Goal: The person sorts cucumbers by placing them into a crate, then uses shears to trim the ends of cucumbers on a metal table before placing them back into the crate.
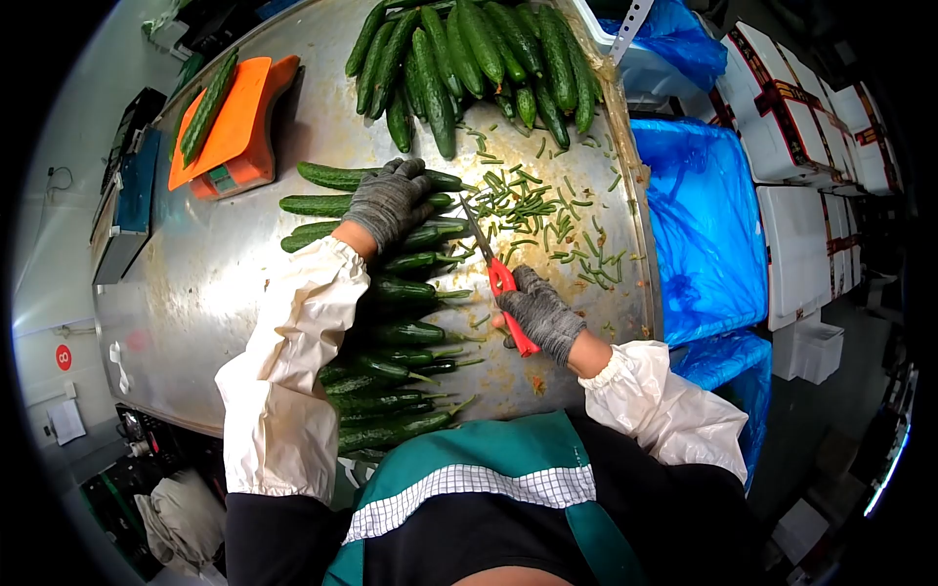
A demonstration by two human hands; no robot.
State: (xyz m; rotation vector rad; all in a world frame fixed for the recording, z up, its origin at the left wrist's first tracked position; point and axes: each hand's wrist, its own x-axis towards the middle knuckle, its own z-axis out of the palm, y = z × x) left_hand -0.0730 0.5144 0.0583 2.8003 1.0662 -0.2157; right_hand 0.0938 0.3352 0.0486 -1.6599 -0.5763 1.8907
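Observation:
My left hand (389,203), in a grey glove, is closed over the cucumbers at the top of a column of cucumbers (403,334) on the metal table (195,283). The stem ends in this column point right. My right hand (542,311), also gloved, is wrapped round red-handled scissors (502,278). Their blades point up and left, close to the stem end of a cucumber near my left hand. Many short green stem pieces (523,200) lie scattered to the right of the blades.
A large pile of cucumbers (469,59) lies at the far side. An orange scale (231,127) at the far left bears cucumbers. Beyond the table's right edge stand blue-lined bins (699,225) and white boxes (796,249).

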